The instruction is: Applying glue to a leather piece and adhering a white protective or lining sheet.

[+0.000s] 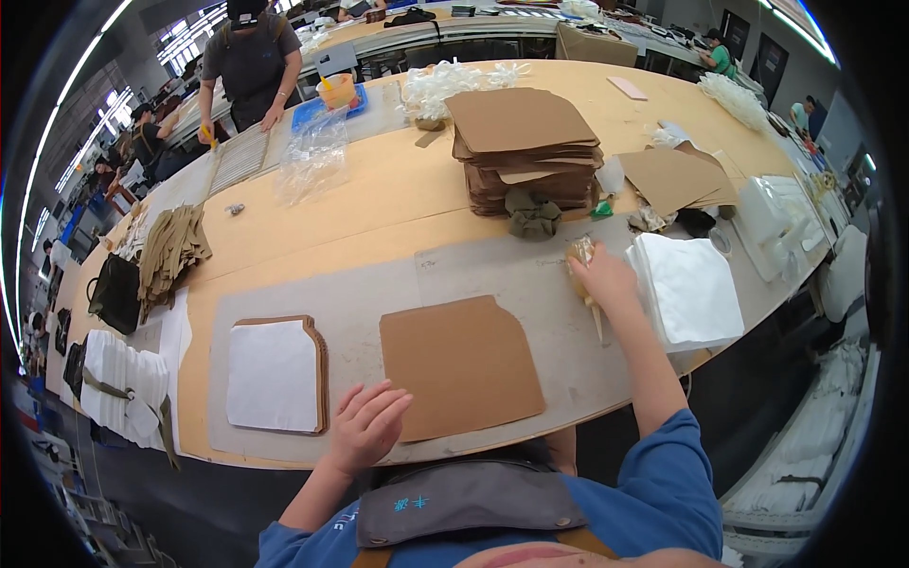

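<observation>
On grey felt, left hand (367,423) presses flat brown cardboard panel (461,365), grip spread; right hand (604,277) pinches brush (583,275).

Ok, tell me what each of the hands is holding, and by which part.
The right hand grips a small pale brush-like tool around its upper end; what it is exactly cannot be told. The left hand holds nothing: it rests flat on the brown cardboard piece at its near left corner.
</observation>
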{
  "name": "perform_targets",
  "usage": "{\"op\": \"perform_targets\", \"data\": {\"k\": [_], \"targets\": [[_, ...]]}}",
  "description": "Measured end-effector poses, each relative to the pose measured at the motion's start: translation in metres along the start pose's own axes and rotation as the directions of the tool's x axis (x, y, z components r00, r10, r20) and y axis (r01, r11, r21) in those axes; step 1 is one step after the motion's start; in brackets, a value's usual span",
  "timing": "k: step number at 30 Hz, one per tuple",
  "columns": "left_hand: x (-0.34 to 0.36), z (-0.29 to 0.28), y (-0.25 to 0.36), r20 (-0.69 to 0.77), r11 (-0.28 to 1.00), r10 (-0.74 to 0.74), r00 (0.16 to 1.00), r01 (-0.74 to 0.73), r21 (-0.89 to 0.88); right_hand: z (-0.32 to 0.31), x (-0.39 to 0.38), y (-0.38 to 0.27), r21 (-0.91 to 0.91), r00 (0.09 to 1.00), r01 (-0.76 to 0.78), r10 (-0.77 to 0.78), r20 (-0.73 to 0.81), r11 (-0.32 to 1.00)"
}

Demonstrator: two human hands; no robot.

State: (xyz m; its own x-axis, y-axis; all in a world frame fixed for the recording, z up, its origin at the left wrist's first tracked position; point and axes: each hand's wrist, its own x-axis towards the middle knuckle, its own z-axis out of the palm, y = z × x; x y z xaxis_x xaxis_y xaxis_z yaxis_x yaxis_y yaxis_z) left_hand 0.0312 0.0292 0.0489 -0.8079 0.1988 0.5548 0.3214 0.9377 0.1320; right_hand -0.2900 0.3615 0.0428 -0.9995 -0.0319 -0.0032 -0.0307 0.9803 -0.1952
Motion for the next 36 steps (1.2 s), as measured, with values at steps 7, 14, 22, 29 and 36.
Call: {"op": "perform_targets", "data": {"k": [7, 14, 22, 29, 36], "targets": [[0.027, 0.004, 0.024, 0.02, 0.964, 0.238, 0.971, -0.233, -0.131, 0.004, -0.003, -0.011, -0.041, 0.998, 0.013, -0.015, -0.062, 0.999], [0.056, 0.014, 0.041, 0.089, 0.892, 0.356, 0.93, -0.31, -0.328, -0.03, -0.095, 0.047, 0.242, 0.752, 0.573, -0.385, -0.535, 0.783], [0.107, 0.046, 0.085, 0.09, 0.712, 0.6, 0.795, -0.48, -0.512, -0.067, -0.146, 0.148, 0.325, 0.858, 0.215, -0.019, -0.513, 0.921], [0.143, 0.07, 0.133, 0.049, 0.551, 0.76, 0.649, -0.601, -0.58, -0.079, -0.141, 0.192, 0.096, 0.77, 0.534, -0.436, -0.467, 0.84], [0.16, 0.095, 0.149, 0.004, 0.429, 0.831, 0.556, -0.637, -0.64, -0.058, -0.138, 0.213, 0.055, 0.744, 0.578, -0.498, -0.446, 0.814]]}}
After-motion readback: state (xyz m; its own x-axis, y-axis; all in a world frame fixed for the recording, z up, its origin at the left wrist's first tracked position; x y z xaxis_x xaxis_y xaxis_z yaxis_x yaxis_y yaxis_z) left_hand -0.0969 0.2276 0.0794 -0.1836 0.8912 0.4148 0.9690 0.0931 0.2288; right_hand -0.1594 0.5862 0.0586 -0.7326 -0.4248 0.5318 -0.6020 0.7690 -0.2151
